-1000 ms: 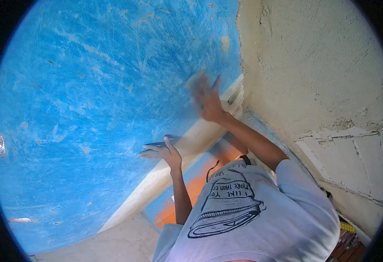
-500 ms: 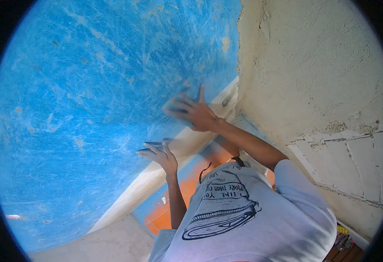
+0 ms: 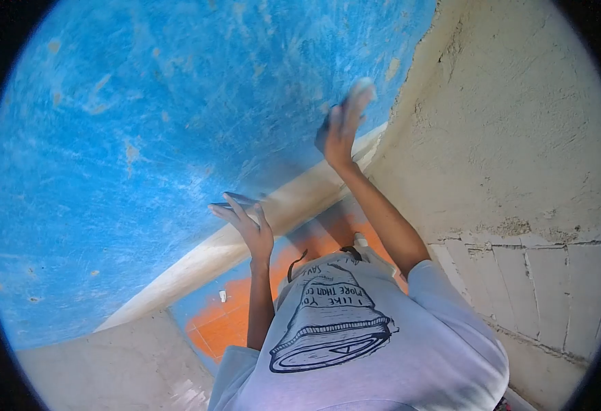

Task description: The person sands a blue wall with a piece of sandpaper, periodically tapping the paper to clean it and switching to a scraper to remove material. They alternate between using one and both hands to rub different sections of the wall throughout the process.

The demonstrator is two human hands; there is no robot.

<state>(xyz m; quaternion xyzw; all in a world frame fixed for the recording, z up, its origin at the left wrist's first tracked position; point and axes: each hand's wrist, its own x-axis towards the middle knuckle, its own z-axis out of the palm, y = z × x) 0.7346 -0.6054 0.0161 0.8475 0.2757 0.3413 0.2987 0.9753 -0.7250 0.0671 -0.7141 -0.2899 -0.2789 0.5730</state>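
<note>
A blue painted wall (image 3: 143,151), scratched and marked with pale patches, fills the left and upper part of the view. My left hand (image 3: 249,226) rests by its lower edge, fingers apart and nothing held. Higher and to the right, my right hand (image 3: 341,133) reaches up the blue surface near the corner, its fingers blurred by motion. A small pale piece (image 3: 363,88) shows at those fingertips, too smeared to name. Dark shadows fall on the wall beside both hands.
A rough beige wall (image 3: 519,151) meets the blue one at the right, with blocks showing lower down. A pale ledge (image 3: 198,264) runs along the blue wall's bottom. Below are orange floor tiles (image 3: 228,325) with a small white scrap (image 3: 223,296).
My right hand has swept up and to the right across the blue wall, its arm stretching further. My left hand stays at the wall's lower edge. The view has shifted slightly.
</note>
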